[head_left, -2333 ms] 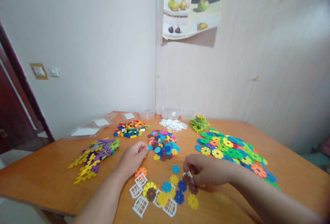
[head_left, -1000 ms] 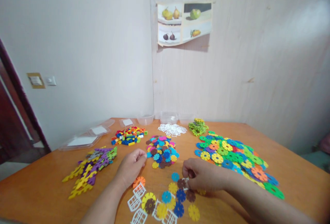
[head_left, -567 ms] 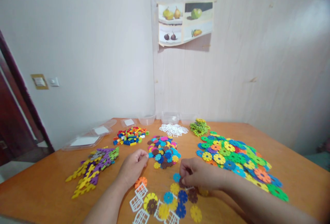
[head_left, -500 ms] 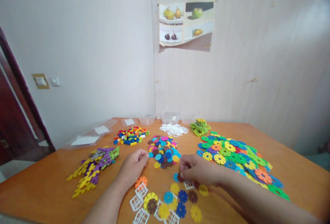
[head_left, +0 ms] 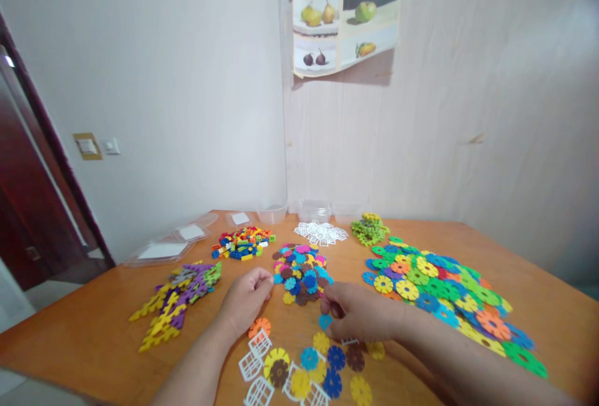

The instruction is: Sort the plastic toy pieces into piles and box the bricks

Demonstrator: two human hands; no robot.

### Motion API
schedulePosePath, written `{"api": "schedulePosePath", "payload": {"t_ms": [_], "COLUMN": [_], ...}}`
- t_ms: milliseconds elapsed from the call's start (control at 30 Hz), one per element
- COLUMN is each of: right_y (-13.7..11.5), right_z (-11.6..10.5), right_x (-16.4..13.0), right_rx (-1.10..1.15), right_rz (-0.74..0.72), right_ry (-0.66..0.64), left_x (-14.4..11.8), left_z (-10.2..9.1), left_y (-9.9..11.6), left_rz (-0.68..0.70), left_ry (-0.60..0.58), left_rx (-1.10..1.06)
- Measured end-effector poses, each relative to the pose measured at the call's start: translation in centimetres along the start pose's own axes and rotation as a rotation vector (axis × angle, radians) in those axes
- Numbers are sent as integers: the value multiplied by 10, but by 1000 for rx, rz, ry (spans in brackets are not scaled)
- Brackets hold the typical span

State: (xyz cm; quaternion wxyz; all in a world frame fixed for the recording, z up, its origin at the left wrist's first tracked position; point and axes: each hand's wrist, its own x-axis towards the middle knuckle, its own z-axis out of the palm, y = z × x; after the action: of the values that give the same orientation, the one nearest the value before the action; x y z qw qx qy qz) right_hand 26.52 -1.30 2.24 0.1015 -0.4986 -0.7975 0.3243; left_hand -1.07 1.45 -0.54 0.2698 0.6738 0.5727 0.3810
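my left hand [head_left: 247,299]: curled in a soft fist, resting low | my right hand [head_left: 358,317]: palm down, fingers bent under

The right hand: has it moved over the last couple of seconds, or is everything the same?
The right hand has slid left and slightly away, fingers curled on the small pieces near a blue disc. The left hand stays loosely closed on the table; the piles are unmoved.

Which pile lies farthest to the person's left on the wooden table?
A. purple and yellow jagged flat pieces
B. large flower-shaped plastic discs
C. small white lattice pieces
A: the purple and yellow jagged flat pieces lie beyond the left hand, nearest the wooden table's left edge.
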Motion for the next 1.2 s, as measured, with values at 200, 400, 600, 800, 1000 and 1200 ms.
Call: {"api": "schedulePosePath", "payload": {"t_ms": [200,400,600,800,1000,1200], "right_y": [-4,-4,-5,-17,-31,-29], "right_z": [1,12,4,1,12,23], "right_x": [0,17,23,-13,-19,-13], "right_rx": [-35,382,593,131,-137,-83], "right_rz": [17,53,10,-85,-276,-217], "right_ry": [23,99,285,-79,-25,-55], "left_x": [-1,0,-1,-2,0,0], "left_z": [0,2,1,0,2,4], "left_y": [-1,-5,0,1,-4,-5], "left_rz": [4,30,10,12,19,22], "left_ry": [0,15,22,25,32,35], "left_rx": [1,-13,-17,-26,-23,-30]}}
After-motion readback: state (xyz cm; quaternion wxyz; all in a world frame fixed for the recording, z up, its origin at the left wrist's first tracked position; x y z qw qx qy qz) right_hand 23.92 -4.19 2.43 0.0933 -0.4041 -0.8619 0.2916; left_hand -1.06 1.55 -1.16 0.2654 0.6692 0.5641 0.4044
